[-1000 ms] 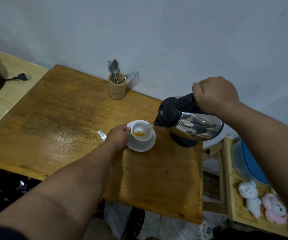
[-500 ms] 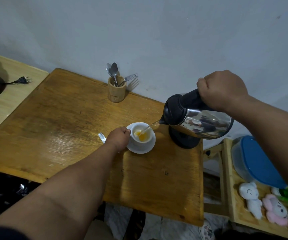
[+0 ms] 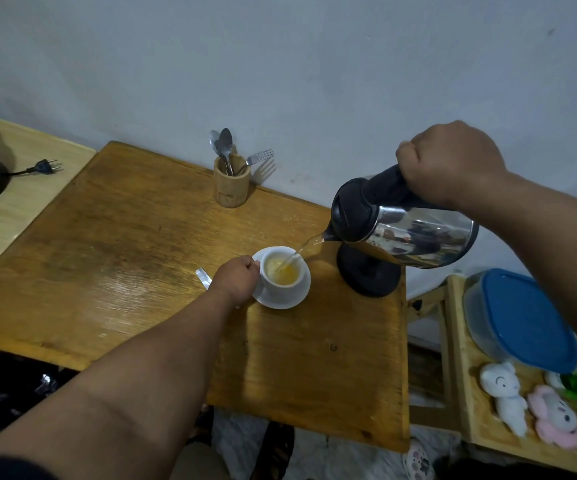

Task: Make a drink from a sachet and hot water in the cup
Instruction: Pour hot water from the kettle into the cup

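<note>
Cup (image 3: 281, 271) handle hidden by left hand (image 3: 236, 279), sachet unseen

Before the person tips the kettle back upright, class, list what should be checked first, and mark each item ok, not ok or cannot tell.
1. Stream lands inside the cup: ok, it enters near the far rim.
2. Left hand steadies the cup at its handle: ok.
3. Right hand has a closed grip on the kettle handle: ok.
4. Cup sits on its saucer: ok.
5. Liquid level below the rim: ok, yellow drink sits well down.
6. Kettle base free for setting down: ok.
</note>
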